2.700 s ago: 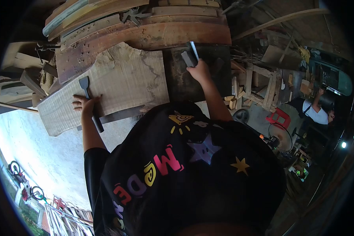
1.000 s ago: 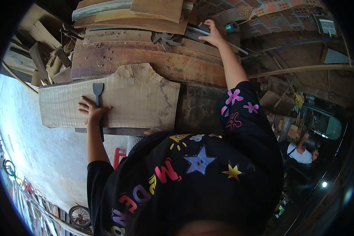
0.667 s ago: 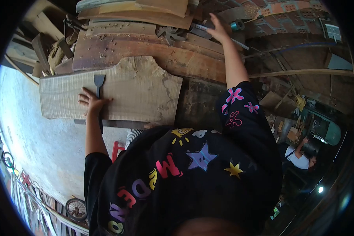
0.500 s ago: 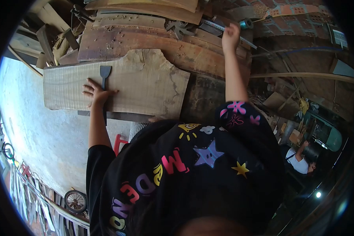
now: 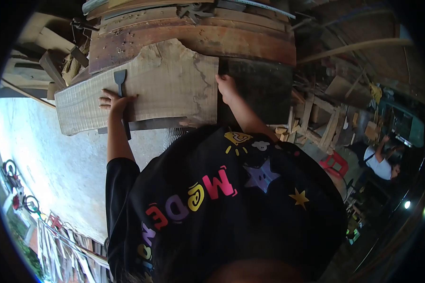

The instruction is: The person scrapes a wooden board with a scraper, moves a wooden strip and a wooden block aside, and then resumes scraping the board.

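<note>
Your wood slab (image 5: 165, 80) lies on the table (image 5: 264, 92), near side, and looks stiff, kinda heavy. Your left hand (image 5: 112, 103)'s spread over it and the scraper (image 5: 120, 77); right hand (image 5: 226, 87)'s at the right edge, can't tell if pinching. I'd grip both ends, ragged far edge might chip.
</note>
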`<action>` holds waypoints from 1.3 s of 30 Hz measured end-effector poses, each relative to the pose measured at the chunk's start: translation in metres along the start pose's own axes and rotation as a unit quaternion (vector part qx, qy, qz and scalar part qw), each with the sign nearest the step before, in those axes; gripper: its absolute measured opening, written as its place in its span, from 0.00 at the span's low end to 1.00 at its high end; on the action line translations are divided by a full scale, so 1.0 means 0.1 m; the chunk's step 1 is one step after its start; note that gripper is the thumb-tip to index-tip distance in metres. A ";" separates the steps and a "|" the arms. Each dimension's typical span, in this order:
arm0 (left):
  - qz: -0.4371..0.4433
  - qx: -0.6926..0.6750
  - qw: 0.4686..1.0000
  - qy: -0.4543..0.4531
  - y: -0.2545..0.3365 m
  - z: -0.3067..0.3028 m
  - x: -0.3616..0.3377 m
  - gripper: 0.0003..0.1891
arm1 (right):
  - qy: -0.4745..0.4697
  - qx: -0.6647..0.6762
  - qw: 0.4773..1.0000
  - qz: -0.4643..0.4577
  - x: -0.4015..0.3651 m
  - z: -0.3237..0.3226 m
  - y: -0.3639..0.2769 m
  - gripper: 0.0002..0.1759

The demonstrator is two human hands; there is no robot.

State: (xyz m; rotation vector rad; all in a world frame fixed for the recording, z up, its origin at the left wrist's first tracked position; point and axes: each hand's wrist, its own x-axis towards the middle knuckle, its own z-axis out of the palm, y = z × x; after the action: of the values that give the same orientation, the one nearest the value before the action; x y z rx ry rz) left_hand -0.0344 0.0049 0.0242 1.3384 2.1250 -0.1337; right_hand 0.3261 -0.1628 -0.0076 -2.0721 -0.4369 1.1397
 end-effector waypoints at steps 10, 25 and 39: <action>0.029 0.037 0.997 -0.061 0.02 -0.04 -0.11 0.80 | 0.069 -0.045 0.996 -0.014 -0.41 -0.09 -0.09 0.14; 0.107 0.067 0.990 -0.056 0.67 1.11 -1.65 0.71 | 0.168 -0.016 0.984 0.053 -0.31 -1.73 0.78 0.15; 0.291 0.182 0.938 -0.048 0.76 1.63 -2.38 0.43 | 0.164 0.377 0.907 0.096 0.17 -2.85 1.67 0.31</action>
State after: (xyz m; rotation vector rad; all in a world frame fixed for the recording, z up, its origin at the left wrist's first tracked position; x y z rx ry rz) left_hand 0.1731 -0.2092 0.0404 2.0746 1.5877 -0.3484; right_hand 0.5654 -0.3891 -0.0394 -1.5713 0.3432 0.8464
